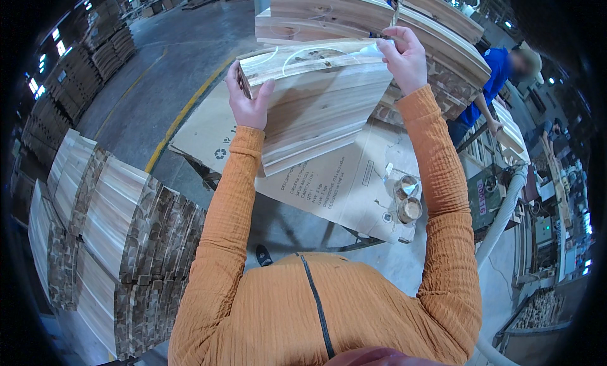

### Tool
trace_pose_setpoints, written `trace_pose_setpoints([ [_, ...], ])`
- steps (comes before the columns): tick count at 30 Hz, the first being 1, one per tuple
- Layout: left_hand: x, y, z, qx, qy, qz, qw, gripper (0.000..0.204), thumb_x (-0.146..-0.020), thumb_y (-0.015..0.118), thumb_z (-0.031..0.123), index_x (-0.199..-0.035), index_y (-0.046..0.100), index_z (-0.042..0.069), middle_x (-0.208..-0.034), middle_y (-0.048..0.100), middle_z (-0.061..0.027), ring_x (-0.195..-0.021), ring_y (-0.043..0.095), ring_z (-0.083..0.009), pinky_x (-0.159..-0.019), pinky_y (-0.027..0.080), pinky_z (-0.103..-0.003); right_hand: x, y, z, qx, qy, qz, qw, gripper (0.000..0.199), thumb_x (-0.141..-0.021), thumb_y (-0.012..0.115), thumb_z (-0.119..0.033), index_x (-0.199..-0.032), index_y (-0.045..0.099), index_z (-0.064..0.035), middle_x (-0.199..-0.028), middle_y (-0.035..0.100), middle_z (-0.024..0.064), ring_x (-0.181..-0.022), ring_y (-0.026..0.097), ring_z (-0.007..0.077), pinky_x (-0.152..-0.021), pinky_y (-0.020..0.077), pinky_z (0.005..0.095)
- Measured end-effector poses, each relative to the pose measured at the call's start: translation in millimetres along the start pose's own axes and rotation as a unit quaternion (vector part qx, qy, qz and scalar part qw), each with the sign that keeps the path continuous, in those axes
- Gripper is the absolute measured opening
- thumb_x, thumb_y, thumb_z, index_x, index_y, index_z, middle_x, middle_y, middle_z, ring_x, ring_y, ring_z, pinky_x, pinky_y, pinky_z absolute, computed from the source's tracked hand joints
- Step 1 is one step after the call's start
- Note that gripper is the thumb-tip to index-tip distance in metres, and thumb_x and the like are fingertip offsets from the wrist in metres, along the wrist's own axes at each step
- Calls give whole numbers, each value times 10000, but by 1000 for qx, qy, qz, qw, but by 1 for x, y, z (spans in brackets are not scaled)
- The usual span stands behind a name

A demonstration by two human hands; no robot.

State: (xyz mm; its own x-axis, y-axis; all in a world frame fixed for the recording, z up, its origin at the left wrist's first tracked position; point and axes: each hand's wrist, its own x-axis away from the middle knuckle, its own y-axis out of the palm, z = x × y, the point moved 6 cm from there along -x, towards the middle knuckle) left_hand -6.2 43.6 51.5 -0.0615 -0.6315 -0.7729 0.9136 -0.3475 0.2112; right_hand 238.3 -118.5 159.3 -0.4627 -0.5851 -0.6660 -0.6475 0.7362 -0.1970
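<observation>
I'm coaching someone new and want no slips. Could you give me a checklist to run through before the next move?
1. Left hand gripping the left end of the wooden board: ok.
2. Right hand up at the board's right end: ok.
3. What the right fingertips pinch: cannot tell, too small.
4. Two cups upright on the cardboard: ok.
5. Cups well away from the right sleeve: cannot tell, they look close.
6. Co-worker apart from the board: ok, off to the right.

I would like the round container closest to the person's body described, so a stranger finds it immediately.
Find the cardboard sheet below the tilted wooden board. At the sheet's right side, beside the right orange sleeve, sit two round containers. Yours is nearer the body, without the pale bluish piece seen at its neighbour.
</observation>
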Motion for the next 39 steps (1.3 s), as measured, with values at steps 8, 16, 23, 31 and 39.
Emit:
trace_pose_setpoints([
  [8,0,0,0,-10,3,1,1000,731,-769,719,210,-1323,303,-24,-1240,457,-165,-1150,473,-233,-995,362,-337,0,1,-1,-4,5,12,1000,247,-810,644,-126,-1012,543,-26,-689,592,8,-593,512,60,-538,412,207],
  [16,0,0,-1,3,1,1,1000,727,-773,713,208,-1325,300,-26,-1241,456,-162,-1157,464,-230,-998,354,-336,0,2,2,-5,3,5,1000,234,-810,642,-124,-1000,543,-28,-672,586,6,-586,506,60,-526,395,205],
  [23,1,0,0,-9,0,-7,1000,728,-777,706,195,-1331,289,-26,-1246,452,-164,-1157,465,-232,-995,359,-334,2,3,2,-8,16,9,1000,229,-814,638,-120,-998,539,-26,-669,583,7,-589,505,59,-529,399,205],
  [31,1,3,-2,15,-3,-5,1000,730,-772,706,166,-1334,284,-27,-1254,446,-161,-1162,463,-230,-1001,355,-332,4,0,6,-17,10,9,1000,227,-816,647,-131,-988,544,-25,-694,587,11,-594,513,64,-523,398,202],
  [39,6,1,0,0,6,-10,1000,741,-761,701,177,-1336,282,-32,-1261,434,-161,-1177,448,-235,-1011,344,-341,49,-26,73,-336,129,107,927,203,-853,596,-117,-1024,531,-27,-733,532,14,-555,456,84,-468,375,243],
])
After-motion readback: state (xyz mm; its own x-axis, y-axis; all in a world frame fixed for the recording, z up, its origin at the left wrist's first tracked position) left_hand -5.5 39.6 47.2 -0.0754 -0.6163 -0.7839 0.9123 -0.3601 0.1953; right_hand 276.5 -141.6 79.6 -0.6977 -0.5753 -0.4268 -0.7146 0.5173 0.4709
